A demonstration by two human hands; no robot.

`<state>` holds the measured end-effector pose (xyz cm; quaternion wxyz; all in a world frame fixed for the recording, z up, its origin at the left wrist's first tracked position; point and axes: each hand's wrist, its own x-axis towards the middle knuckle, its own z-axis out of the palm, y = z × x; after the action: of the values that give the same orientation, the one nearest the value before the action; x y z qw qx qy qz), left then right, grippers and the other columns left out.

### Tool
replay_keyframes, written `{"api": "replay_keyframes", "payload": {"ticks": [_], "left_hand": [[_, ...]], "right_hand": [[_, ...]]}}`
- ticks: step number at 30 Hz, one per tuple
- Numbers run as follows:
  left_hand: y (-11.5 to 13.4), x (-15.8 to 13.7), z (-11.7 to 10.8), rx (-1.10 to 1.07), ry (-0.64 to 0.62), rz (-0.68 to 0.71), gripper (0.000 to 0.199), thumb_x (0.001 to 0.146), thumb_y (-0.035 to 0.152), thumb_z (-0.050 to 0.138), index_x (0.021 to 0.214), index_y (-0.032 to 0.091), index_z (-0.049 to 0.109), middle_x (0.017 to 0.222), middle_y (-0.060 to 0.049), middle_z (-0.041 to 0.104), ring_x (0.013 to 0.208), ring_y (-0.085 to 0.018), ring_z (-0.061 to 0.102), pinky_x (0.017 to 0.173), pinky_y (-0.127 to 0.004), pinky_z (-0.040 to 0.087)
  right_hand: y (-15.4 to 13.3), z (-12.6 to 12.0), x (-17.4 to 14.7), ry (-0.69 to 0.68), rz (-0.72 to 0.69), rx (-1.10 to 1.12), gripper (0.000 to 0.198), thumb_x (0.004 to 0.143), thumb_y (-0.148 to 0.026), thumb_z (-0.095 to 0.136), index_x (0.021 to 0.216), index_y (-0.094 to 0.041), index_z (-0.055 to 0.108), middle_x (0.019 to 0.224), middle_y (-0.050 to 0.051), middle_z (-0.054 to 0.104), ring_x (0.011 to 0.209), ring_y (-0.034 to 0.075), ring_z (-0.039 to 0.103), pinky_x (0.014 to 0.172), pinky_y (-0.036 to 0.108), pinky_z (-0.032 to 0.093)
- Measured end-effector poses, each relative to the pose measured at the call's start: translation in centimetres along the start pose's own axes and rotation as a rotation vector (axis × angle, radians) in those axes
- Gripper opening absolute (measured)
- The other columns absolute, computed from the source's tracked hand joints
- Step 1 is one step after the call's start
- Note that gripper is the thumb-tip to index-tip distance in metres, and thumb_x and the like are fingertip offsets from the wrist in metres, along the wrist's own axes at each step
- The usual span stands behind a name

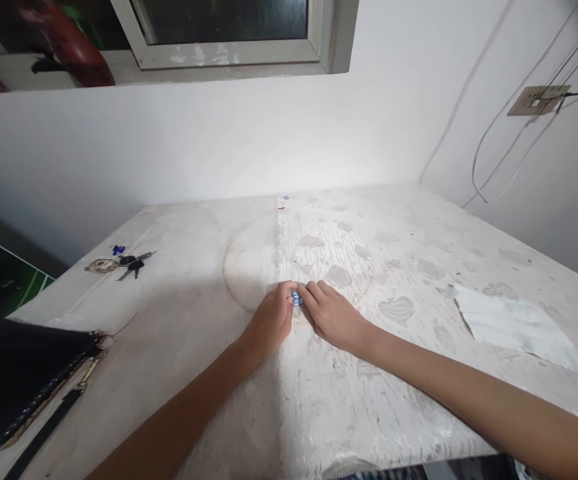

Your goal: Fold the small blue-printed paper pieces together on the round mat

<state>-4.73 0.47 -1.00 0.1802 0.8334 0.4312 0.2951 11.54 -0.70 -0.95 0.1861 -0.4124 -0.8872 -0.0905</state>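
Observation:
A small blue-and-white patterned item point(297, 298) sits between my two hands over the middle of the table; its kind cannot be made out. My left hand point(277, 307) is closed, thumb and fingers pinching the item's left side. From the right, my right hand point(329, 312) has its fingers bent and pressed together at the item's other side. The fingers hide most of the item. Just beyond the hands, a faint brownish ring mark point(225, 263) shows on the table cover point(249, 427).
Keys with a fob point(129, 262) and a small blue thing point(118, 250) lie at the left. A black bag with a strap point(29, 380) is at the near left. A white cloth point(513, 323) lies right. Small scraps point(286, 197) are near the wall.

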Motion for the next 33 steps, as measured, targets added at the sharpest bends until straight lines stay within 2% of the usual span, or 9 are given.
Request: {"api": "replay_keyframes", "payload": {"ticks": [9, 14, 21, 23, 24, 27, 29, 31, 33], "left_hand": [[-0.3, 0.1, 0.0, -0.096, 0.000, -0.057, 0.014, 0.090, 0.025, 0.023, 0.099, 0.020, 0.033, 0.082, -0.002, 0.051, 0.071, -0.014, 0.050, 0.065, -0.029, 0.041], [-0.4, 0.3, -0.1, -0.077, -0.005, -0.119, 0.010, 0.089, 0.028, 0.026, 0.084, 0.021, 0.033, 0.067, 0.003, 0.043, 0.057, -0.012, 0.042, 0.054, -0.026, 0.033], [-0.2, 0.3, -0.7, -0.224, -0.013, -0.125, 0.014, 0.088, 0.033, 0.029, 0.085, 0.021, 0.037, 0.062, 0.005, 0.042, 0.055, -0.011, 0.041, 0.055, -0.025, 0.033], [-0.1, 0.2, -1.1, -0.300, 0.006, -0.134, 0.017, 0.087, 0.035, 0.034, 0.086, 0.021, 0.043, 0.064, 0.004, 0.047, 0.059, -0.012, 0.045, 0.059, -0.025, 0.037], [0.0, 0.2, -1.4, -0.328, 0.039, -0.138, 0.018, 0.086, 0.036, 0.038, 0.087, 0.021, 0.046, 0.068, 0.003, 0.050, 0.064, -0.012, 0.048, 0.063, -0.026, 0.038], [0.8, 0.5, -1.9, -0.423, 0.136, -0.168, 0.031, 0.079, 0.039, 0.052, 0.103, 0.021, 0.051, 0.092, -0.003, 0.058, 0.086, -0.016, 0.053, 0.078, -0.028, 0.040], [1.8, 1.0, -1.9, -0.545, 0.113, -0.197, 0.043, 0.077, 0.042, 0.055, 0.114, 0.022, 0.048, 0.107, -0.006, 0.057, 0.095, -0.019, 0.053, 0.083, -0.030, 0.041], [3.0, 1.9, -1.6, -0.675, 0.072, -0.217, 0.047, 0.076, 0.045, 0.055, 0.116, 0.021, 0.048, 0.112, -0.008, 0.057, 0.100, -0.021, 0.054, 0.082, -0.030, 0.043], [4.0, 2.9, -0.9, -0.774, 0.095, -0.223, 0.044, 0.076, 0.046, 0.054, 0.112, 0.020, 0.052, 0.116, -0.008, 0.056, 0.108, -0.022, 0.051, 0.084, -0.029, 0.043]], "right_hand": [[-0.3, 0.3, 0.3, 0.028, -0.033, -0.141, 0.034, 0.086, -0.010, 0.030, 0.117, -0.007, 0.042, 0.090, 0.013, 0.050, 0.075, 0.022, 0.043, 0.059, 0.034, 0.038], [-0.2, 0.2, 0.5, -0.015, -0.015, -0.128, 0.024, 0.084, -0.012, 0.035, 0.105, -0.012, 0.046, 0.089, 0.010, 0.049, 0.075, 0.021, 0.042, 0.059, 0.032, 0.038], [0.5, 0.0, 0.7, -0.095, 0.016, -0.001, 0.022, 0.077, -0.010, 0.041, 0.098, -0.015, 0.044, 0.092, 0.009, 0.047, 0.077, 0.020, 0.043, 0.058, 0.030, 0.036], [0.8, -0.2, 0.9, -0.062, 0.086, 0.225, 0.026, 0.075, -0.009, 0.041, 0.100, -0.016, 0.044, 0.094, 0.008, 0.047, 0.079, 0.019, 0.044, 0.059, 0.029, 0.036], [1.0, -0.3, 1.1, -0.036, 0.149, 0.422, 0.027, 0.075, -0.008, 0.040, 0.099, -0.017, 0.044, 0.092, 0.007, 0.048, 0.077, 0.017, 0.045, 0.059, 0.027, 0.036], [1.2, -0.9, 1.7, 0.004, 0.394, 1.245, 0.024, 0.073, -0.009, 0.038, 0.094, -0.018, 0.045, 0.073, 0.000, 0.046, 0.056, 0.010, 0.039, 0.050, 0.023, 0.030], [1.1, -1.5, 2.1, -0.035, 0.458, 1.746, 0.021, 0.070, -0.010, 0.043, 0.089, -0.016, 0.047, 0.063, -0.003, 0.042, 0.047, 0.007, 0.032, 0.046, 0.021, 0.024], [1.0, -2.1, 2.3, -0.071, 0.424, 2.046, 0.020, 0.065, -0.009, 0.050, 0.084, -0.015, 0.050, 0.061, -0.004, 0.041, 0.046, 0.005, 0.032, 0.046, 0.020, 0.023], [1.0, -2.6, 2.3, -0.046, 0.436, 2.170, 0.018, 0.063, -0.008, 0.054, 0.079, -0.014, 0.051, 0.059, -0.003, 0.043, 0.048, 0.006, 0.035, 0.047, 0.020, 0.026]]}}
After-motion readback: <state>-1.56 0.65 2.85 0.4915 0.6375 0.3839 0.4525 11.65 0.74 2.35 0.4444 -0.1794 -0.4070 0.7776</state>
